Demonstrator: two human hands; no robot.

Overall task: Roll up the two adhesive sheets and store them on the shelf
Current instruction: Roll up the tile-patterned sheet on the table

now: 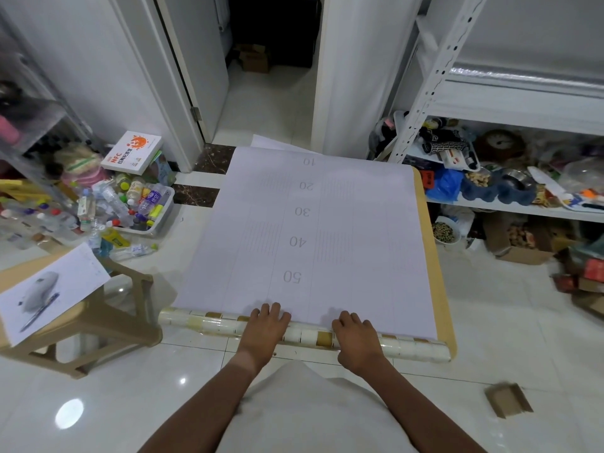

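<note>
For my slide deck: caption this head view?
Left hand and right hand press the rolled end of an adhesive sheet on a table.

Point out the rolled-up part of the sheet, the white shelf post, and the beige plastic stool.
Tile-patterned rolled end of the sheet point(209, 323), head view, its left stretch.
White perforated metal shelf post point(430, 89), head view, mid-length.
Beige plastic stool point(108, 318), head view, its side frame.

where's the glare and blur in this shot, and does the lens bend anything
Head view: lamp glare on the glossy floor tiles; the shelf post leans from wide-angle distortion; the left edge is blurred; the sheet and both hands, left hand, right hand, look sharp.
</note>
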